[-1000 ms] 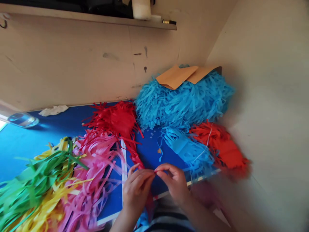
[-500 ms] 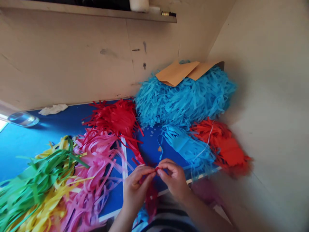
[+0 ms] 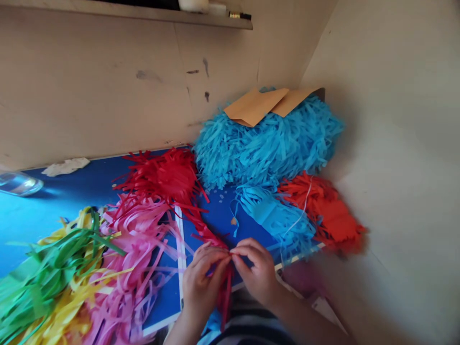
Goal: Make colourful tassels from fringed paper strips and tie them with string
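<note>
At the table's front edge, my left hand and my right hand meet with pinched fingertips. Between them is a red fringed paper strip, closed in both pinches; its exact middle is hidden by the fingers. Its loose ends hang below my left hand toward my lap. Just beyond the hands, more red paper strips trail back to a heap of red fringed tissue paper. Light blue fringed paper lies to the right of my right hand.
Pink, yellow and green paper strips spread on the left. A big blue fringe pile carries brown paper pieces. Orange-red fringe lies right, a drinking glass far left. A shelf overhangs the blue table.
The view has swung slightly to the right. My fingertips stay together on the red strip, and its hanging ends look narrower and straighter now.
</note>
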A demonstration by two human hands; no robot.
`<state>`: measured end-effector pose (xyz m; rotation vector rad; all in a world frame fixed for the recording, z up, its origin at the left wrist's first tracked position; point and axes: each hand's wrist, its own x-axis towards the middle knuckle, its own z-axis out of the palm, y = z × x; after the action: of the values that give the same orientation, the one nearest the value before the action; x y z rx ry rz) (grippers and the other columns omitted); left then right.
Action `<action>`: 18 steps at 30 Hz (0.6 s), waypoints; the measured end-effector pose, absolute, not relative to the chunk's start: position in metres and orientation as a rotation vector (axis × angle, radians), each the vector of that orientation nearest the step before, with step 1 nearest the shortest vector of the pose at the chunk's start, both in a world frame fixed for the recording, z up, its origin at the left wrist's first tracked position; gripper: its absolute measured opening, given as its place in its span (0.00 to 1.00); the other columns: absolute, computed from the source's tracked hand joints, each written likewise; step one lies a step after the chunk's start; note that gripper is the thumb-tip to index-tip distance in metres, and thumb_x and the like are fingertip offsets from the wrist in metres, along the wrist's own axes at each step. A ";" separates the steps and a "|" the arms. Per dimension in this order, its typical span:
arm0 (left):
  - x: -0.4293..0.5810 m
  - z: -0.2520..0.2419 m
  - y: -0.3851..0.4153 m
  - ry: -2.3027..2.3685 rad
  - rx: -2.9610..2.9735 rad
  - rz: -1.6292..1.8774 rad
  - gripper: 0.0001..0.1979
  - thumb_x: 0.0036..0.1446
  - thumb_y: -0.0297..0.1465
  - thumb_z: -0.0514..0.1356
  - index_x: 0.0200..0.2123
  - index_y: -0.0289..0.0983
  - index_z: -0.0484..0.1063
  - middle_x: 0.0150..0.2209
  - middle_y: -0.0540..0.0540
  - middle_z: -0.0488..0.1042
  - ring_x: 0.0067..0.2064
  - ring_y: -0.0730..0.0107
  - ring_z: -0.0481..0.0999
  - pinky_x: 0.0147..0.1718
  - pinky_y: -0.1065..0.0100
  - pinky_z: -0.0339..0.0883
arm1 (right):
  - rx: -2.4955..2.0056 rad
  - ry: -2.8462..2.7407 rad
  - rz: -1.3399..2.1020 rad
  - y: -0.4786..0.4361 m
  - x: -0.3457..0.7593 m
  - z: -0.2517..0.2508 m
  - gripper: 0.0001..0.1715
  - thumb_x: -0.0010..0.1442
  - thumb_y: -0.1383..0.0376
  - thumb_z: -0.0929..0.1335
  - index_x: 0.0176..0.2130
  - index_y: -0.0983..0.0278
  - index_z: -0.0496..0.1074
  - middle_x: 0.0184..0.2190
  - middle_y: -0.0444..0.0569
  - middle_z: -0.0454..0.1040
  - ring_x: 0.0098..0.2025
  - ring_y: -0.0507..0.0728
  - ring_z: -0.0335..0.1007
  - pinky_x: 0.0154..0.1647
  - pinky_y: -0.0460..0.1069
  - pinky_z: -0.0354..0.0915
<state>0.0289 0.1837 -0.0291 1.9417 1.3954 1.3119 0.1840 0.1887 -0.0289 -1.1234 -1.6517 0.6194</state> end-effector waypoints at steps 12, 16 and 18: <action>0.023 -0.039 0.184 1.280 1.641 1.034 0.08 0.60 0.37 0.59 0.34 0.39 0.74 0.44 0.41 0.80 0.44 0.62 0.81 0.42 0.65 0.76 | -1.125 -1.453 0.957 0.197 0.186 -0.025 0.06 0.54 0.71 0.68 0.30 0.62 0.75 0.29 0.45 0.75 0.33 0.53 0.73 0.37 0.46 0.68; 0.019 -0.052 0.192 1.316 1.739 1.084 0.09 0.54 0.40 0.64 0.35 0.41 0.76 0.39 0.46 0.82 0.39 0.64 0.83 0.37 0.70 0.77 | -1.133 -1.416 0.911 0.197 0.181 -0.025 0.05 0.53 0.70 0.68 0.28 0.62 0.75 0.27 0.45 0.75 0.31 0.53 0.73 0.35 0.45 0.67; 0.016 -0.054 0.194 1.329 1.844 1.088 0.08 0.53 0.40 0.65 0.33 0.44 0.77 0.35 0.50 0.82 0.34 0.66 0.83 0.34 0.74 0.77 | -1.125 -1.498 0.904 0.202 0.191 -0.023 0.05 0.56 0.68 0.69 0.30 0.62 0.76 0.28 0.45 0.75 0.31 0.53 0.73 0.35 0.45 0.68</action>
<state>0.0159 0.1941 -0.0538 1.8439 1.3292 1.0878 0.1909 0.2018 -0.0228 -1.1250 -1.4985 0.9042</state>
